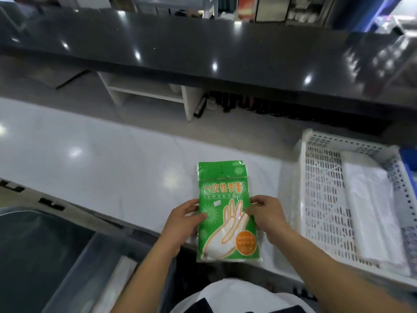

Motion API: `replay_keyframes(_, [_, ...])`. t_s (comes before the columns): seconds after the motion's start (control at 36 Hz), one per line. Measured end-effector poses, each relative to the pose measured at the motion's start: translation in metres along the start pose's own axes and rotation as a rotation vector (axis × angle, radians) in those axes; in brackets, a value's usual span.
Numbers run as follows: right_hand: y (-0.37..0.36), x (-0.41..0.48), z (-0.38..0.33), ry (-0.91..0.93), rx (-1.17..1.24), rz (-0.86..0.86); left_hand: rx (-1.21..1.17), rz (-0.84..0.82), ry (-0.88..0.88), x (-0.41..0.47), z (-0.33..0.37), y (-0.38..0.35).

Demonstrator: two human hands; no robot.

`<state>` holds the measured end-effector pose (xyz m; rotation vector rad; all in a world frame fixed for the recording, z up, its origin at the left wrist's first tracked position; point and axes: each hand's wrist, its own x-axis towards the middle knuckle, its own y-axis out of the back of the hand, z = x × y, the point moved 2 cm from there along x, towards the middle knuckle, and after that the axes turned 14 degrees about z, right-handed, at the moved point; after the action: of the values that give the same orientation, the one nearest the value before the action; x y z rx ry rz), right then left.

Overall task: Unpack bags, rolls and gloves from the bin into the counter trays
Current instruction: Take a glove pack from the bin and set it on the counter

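Centrally, two bare hands hold a small stack of green glove packets (225,213) between them. The left hand (184,219) grips the stack's left edge, thumb lying across the printed front and fingers curled behind. The right hand (265,214) pinches the right edge at about the same height, thumb on the front. The top packet shows white hand outlines, an orange circle and pale lettering. Offset green edges peek out at the top, so there is more than one packet. The stack stands upright in the grip over the near edge of a glossy white counter (112,159). Whether its lower end touches the counter cannot be told.

Just to the right on the counter sits a white perforated tray (320,188), apart from the packets, with folded white plastic bags (372,211) lying along its right half. A blue edge (408,159) shows beyond that tray. At lower left, below the counter, is a translucent bin (56,256) with a dark interior. Farther back, a dark glossy ledge (180,41) runs across the view above a white shelf unit (146,91).
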<state>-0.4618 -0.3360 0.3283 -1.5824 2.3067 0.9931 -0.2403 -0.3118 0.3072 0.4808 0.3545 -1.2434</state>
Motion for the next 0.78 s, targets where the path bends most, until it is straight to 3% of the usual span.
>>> replay_keyframes(0.19, [-0.008,0.009,-0.016,-0.055,0.062,0.090,-0.036,-0.056,0.041,0.016,0.006,-0.001])
replay_keyframes(0.36, [-0.014,0.012,-0.020,0.012,-0.084,0.091,-0.020,-0.089,0.060,0.025,0.014,0.002])
replay_keyframes(0.64, [-0.009,-0.010,-0.003,-0.241,-0.002,-0.035,-0.133,-0.101,0.232,0.036,0.007,0.002])
replay_keyframes(0.78, [0.002,-0.017,-0.014,-0.210,0.013,-0.088,-0.132,-0.282,0.299,0.042,0.015,0.004])
